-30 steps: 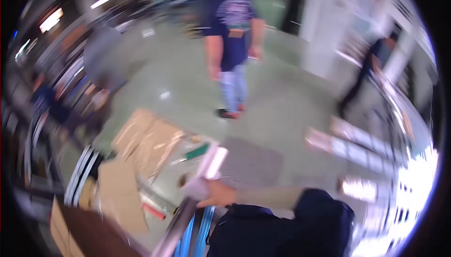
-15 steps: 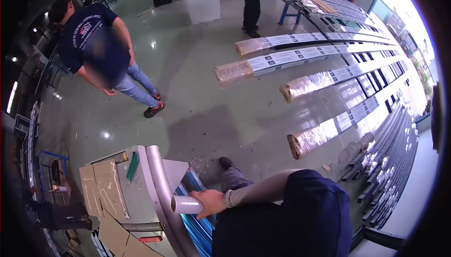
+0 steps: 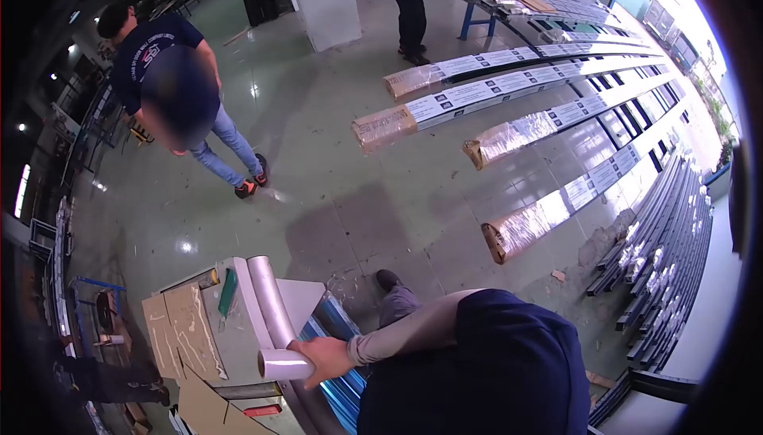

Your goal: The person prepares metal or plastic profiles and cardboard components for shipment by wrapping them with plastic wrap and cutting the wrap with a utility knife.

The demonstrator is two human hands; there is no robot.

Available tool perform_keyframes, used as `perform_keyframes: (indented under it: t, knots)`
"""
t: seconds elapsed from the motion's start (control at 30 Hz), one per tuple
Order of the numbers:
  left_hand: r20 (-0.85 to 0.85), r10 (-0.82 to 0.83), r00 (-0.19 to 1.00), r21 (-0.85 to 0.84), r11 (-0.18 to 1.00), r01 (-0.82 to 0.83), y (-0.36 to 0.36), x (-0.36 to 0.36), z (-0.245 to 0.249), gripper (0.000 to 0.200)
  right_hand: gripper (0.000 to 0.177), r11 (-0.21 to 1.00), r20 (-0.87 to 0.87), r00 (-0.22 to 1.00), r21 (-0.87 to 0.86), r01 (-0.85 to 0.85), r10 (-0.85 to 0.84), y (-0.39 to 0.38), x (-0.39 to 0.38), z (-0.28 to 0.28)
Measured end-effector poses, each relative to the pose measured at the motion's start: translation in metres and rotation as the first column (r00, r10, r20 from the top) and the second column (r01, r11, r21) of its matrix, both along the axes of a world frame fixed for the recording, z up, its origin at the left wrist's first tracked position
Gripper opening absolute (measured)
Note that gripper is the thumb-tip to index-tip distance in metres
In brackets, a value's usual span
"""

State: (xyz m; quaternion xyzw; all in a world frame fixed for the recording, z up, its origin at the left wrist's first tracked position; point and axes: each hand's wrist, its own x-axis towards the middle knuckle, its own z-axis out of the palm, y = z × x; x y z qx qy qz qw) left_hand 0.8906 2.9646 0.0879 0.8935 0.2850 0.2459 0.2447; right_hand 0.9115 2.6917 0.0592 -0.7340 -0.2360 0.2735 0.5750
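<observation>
My right hand (image 3: 324, 361) is closed around a small roll of whitish plastic film (image 3: 288, 365). The roll's round end points left, and it is held above the edge of a work table. Just behind the roll lies a long silvery-grey tube (image 3: 273, 300) along the table edge. Blue film-covered profiles (image 3: 338, 391) show below my forearm. On the table's left side are cardboard sheets (image 3: 187, 332), a green tool (image 3: 228, 292) and a red object (image 3: 262, 410). My left hand is out of sight.
Wrapped long bundles (image 3: 528, 224) lie on the floor ahead, with dark metal profiles (image 3: 648, 268) stacked at right. One person (image 3: 179, 85) stands at left. Another person (image 3: 408, 6) stands by a loaded trestle (image 3: 477, 22). A white pillar (image 3: 330, 6) rises at the back.
My right hand and the film roll have shifted left and slightly down in view. The person at left has moved a little. The whole view has shifted slightly.
</observation>
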Motion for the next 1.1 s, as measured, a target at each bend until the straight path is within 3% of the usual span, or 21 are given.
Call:
perform_keyframes:
  t: [0.33,0.53,0.77,1.1]
  knots:
    - [0.030,0.038,0.999,-0.031,0.999,-0.037,0.016,-0.024,0.003,0.044,0.085,0.975,-0.007,0.978,0.077,-0.207,0.208,0.036,-0.024,0.002]
    - [0.039,0.037,0.999,-0.024,0.999,-0.036,0.032,-0.037,0.006,0.042,0.089,0.994,-0.024,0.994,0.007,-0.108,0.108,0.031,-0.029,-0.016]
    - [0.044,0.066,0.997,-0.069,0.996,-0.063,0.051,-0.056,0.006,0.041,0.094,0.978,-0.059,0.987,-0.138,-0.154,0.147,0.023,-0.023,0.001]
    - [0.052,0.144,0.988,-0.148,0.980,-0.135,0.059,-0.075,0.001,0.043,0.098,0.962,0.038,0.973,-0.161,-0.219,0.228,0.022,-0.025,0.003]
